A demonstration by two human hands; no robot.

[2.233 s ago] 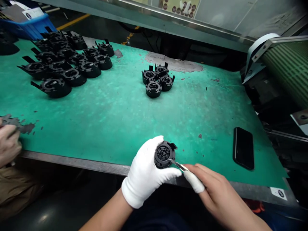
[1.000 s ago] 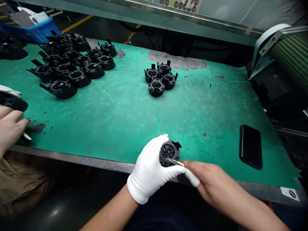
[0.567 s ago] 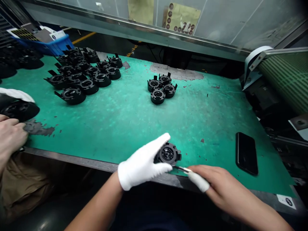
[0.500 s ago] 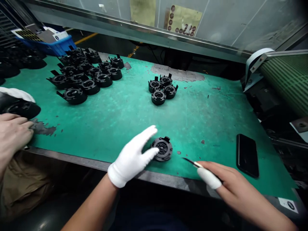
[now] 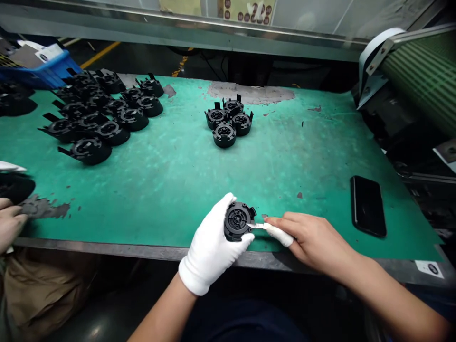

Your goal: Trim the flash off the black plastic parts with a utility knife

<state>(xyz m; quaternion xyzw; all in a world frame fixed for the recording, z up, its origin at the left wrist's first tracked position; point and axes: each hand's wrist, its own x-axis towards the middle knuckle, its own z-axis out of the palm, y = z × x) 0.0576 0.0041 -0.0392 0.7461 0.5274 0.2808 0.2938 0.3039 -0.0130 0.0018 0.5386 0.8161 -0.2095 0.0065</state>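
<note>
My left hand (image 5: 213,247), in a white glove, is wrapped round a round black plastic part (image 5: 238,219) with ribs and rings on its upper face. The part is close to the front edge of the green table. My right hand (image 5: 306,235) is bare but for a white cover on the thumb. It pinches a small knife (image 5: 257,226), whose pale blade reaches the right side of the part's face. Its handle is hidden in my fingers.
Several like parts stand in a small cluster (image 5: 225,135) and a larger group (image 5: 89,151) on the green mat (image 5: 171,185). A phone (image 5: 368,205) lies right, below a green conveyor (image 5: 420,71). At left are a blue bin (image 5: 57,71) and a co-worker's hand (image 5: 9,225).
My left hand has closed round the black part. My right hand has moved left, bringing the knife blade onto the part. The view has shifted, with the table's contents lying further left and higher.
</note>
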